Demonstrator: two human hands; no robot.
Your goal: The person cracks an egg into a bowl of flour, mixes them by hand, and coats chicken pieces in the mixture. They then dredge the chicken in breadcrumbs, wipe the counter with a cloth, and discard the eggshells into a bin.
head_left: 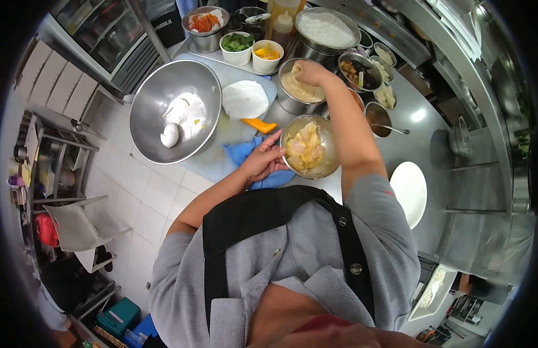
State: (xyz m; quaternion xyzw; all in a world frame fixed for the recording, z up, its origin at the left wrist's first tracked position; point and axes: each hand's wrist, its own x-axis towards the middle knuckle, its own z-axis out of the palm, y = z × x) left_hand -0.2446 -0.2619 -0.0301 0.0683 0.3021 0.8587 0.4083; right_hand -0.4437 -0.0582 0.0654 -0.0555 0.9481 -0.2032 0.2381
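Note:
My left hand (264, 160) grips the near-left rim of a steel mixing bowl (332, 152), fingers closed around its side. Inside that bowl lie pale chunks in a yellow coating (305, 148), which look like raw meat. My right hand (308, 72) reaches into a deep steel pot (295, 105) of pale yellow crumbs (302, 90). Its fingers are curled down at the crumbs, and whatever they hold is hidden. A blue cloth (240, 152) lies beside and partly under my left hand. Just beyond it is an orange handle (260, 125) by a white round sheet (245, 100).
At left stands a large steel bowl (142, 110) with white powder and a white egg-shaped item. Tubs of greens (237, 43) and yellow pieces (267, 53) line the back, near a bowl of flour-like powder (327, 30). A spooned sauce pot (378, 119) and white plate (408, 194) are right.

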